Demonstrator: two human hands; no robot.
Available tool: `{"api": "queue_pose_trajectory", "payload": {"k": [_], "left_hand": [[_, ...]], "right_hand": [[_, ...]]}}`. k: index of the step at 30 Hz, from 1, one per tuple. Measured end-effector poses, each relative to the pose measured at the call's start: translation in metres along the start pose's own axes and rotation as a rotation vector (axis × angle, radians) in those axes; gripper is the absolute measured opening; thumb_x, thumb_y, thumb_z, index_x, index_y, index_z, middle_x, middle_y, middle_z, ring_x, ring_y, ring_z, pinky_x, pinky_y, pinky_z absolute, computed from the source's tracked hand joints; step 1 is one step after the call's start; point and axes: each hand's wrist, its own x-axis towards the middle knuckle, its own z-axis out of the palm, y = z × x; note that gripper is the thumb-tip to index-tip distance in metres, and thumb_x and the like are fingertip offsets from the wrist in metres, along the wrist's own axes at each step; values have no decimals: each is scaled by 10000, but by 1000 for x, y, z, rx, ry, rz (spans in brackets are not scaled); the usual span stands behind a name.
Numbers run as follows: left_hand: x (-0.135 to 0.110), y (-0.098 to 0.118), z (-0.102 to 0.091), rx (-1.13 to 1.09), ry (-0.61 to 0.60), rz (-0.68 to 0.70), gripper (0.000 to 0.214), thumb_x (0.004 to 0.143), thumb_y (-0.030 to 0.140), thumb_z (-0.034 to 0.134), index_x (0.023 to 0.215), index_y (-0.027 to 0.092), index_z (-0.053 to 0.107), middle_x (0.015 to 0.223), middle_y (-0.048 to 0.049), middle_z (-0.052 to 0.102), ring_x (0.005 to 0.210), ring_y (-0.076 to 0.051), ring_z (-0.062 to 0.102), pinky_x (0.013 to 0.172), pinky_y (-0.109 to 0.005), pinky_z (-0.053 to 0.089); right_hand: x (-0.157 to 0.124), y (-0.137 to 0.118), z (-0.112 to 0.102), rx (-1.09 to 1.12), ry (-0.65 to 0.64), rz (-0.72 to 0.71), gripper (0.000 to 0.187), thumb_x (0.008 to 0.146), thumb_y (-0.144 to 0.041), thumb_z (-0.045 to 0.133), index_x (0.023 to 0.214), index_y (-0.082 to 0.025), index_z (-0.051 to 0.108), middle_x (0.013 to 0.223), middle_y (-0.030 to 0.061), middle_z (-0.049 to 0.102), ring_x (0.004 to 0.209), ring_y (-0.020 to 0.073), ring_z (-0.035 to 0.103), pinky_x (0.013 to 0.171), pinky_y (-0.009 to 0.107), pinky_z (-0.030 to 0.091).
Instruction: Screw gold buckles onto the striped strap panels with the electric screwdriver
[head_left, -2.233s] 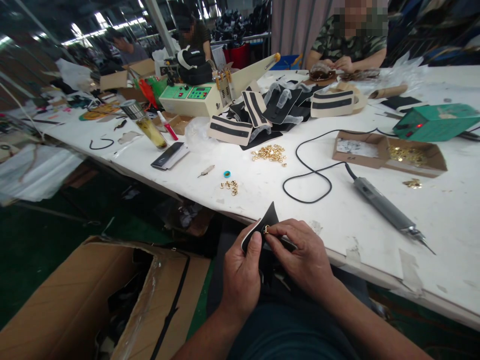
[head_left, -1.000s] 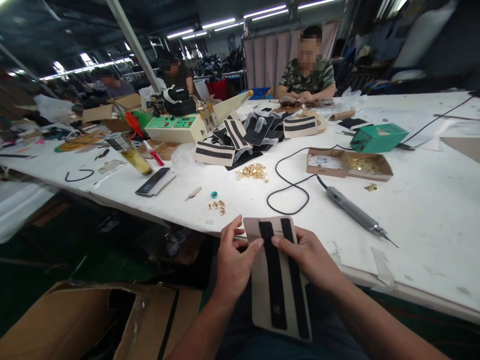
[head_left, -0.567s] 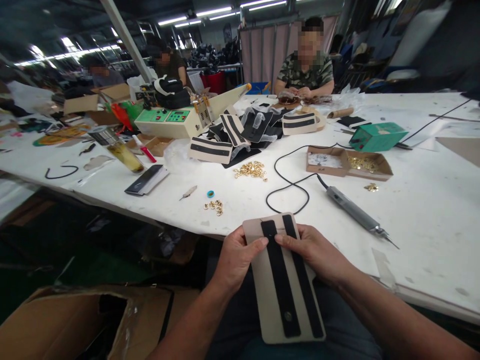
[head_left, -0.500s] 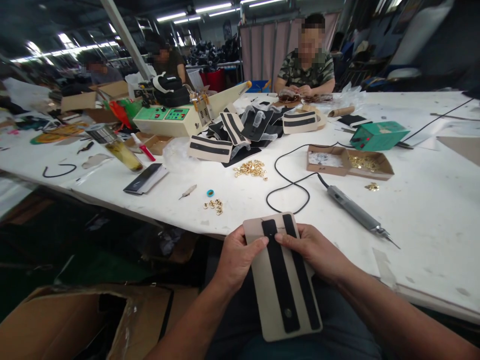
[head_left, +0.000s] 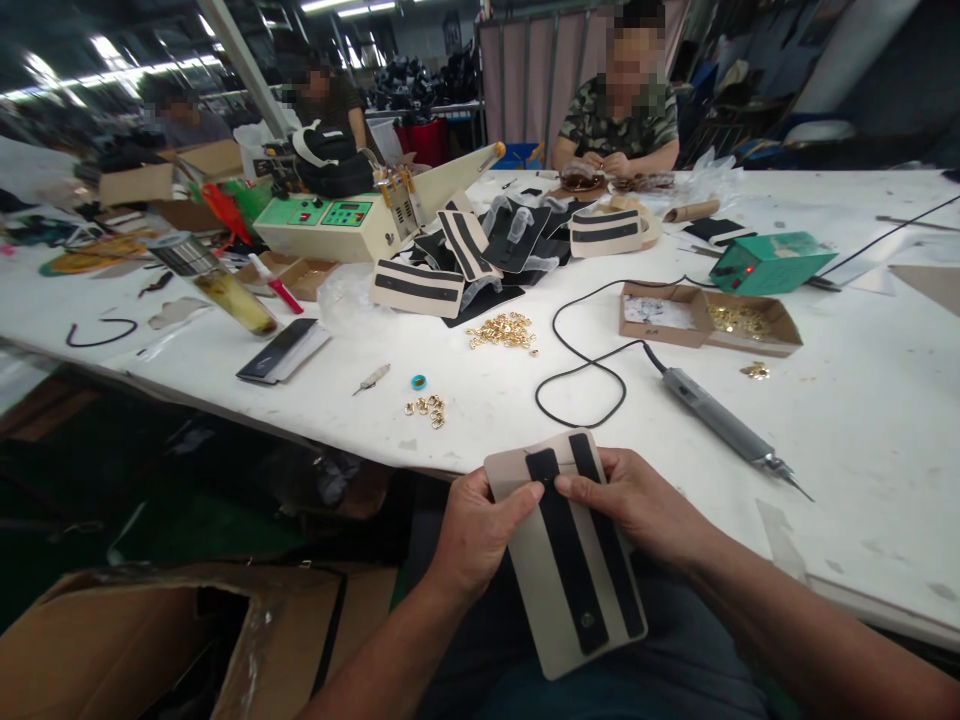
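Note:
I hold a beige flat panel point(head_left: 536, 590) with two black straps running down it, over my lap at the table's near edge. My left hand point(head_left: 476, 530) grips its upper left edge, thumb pressed on the left strap. My right hand point(head_left: 637, 505) grips the upper right edge, thumb and fingers closed on the top of the straps. A small round snap shows near the lower end of one strap. A little heap of gold metal rings point(head_left: 426, 407) lies on the white table point(head_left: 862, 420) just beyond my hands.
A corded soldering-type tool point(head_left: 716, 420) lies right of centre. A larger pile of gold fittings point(head_left: 504, 331), cardboard trays point(head_left: 709, 318), a green box point(head_left: 769, 262), striped panels point(head_left: 416, 285) and a green-faced machine point(head_left: 337, 222) stand farther back. An open carton point(head_left: 150, 640) is lower left. A person point(head_left: 619, 110) works opposite.
Earlier I pinched a folded black piece with a gold fitting; since then I hold the flat striped panel face up. Over the last second it has tilted slightly and my grip stayed.

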Motion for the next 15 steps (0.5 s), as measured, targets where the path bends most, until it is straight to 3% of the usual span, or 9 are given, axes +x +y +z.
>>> {"api": "queue_pose_trajectory", "payload": {"k": [3,6,9,15], "left_hand": [[-13,13,-2,182,-28,157,119,844,269,802,889,160,785,825,-33,779,732,-153,699,667,-227,555],[-29,29,-2,411,-89,501,116,859,118,748,934,195,793,897,-33,786,822,-154,737,768,-230,582],[-42,41,-1,546,-161,783,261,833,4,718,988,204,782,953,-47,791,851,-143,756,804,-220,597],[-57,48,-3,616,-240,869,385,805,-13,751,1123,204,737,1001,-86,783,882,-183,751,811,-286,625]], "right_hand": [[-13,-1,4,-208,41,-151,295,942,-465,731,1011,-181,766,921,61,772,844,237,733,749,318,584],[-26,3,7,-453,53,-526,183,1001,-337,677,1129,-246,770,1100,63,762,1045,239,706,919,345,565],[-36,5,8,-602,9,-861,289,1034,-302,626,1314,-282,694,1153,79,758,1142,244,678,991,386,552],[-50,-3,10,-779,48,-987,315,1047,-271,584,1355,-288,647,1082,98,779,1124,252,714,946,397,597]]}}
